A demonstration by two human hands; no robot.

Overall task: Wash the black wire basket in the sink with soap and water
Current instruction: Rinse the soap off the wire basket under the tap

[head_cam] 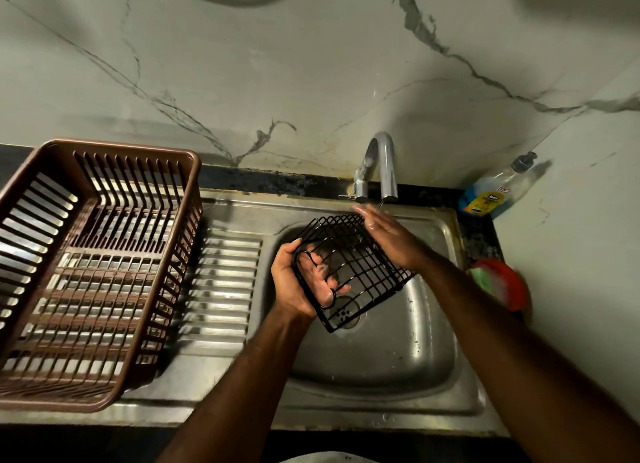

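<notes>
Washing looks midway: left hand (pixel 304 282) grips the black wire basket (pixel 349 268) over the sink (pixel 436 324), right hand (pixel 388 234) flat, rubbing its side; rinsing likely remains.

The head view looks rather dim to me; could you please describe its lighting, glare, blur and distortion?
In the head view the light is dim and greenish; glare streaks the ribbed drainboard; the wide lens stretches the brown rack at the left edge; the right hand is slightly soft, the black wire basket sharp.

Steel sink unit (pixel 381 417) — brown dish rack (pixel 121 146) on drainboard (pixel 221 289), soap bottle (pixel 491 194), red scrubber (pixel 502 282) at right
</notes>
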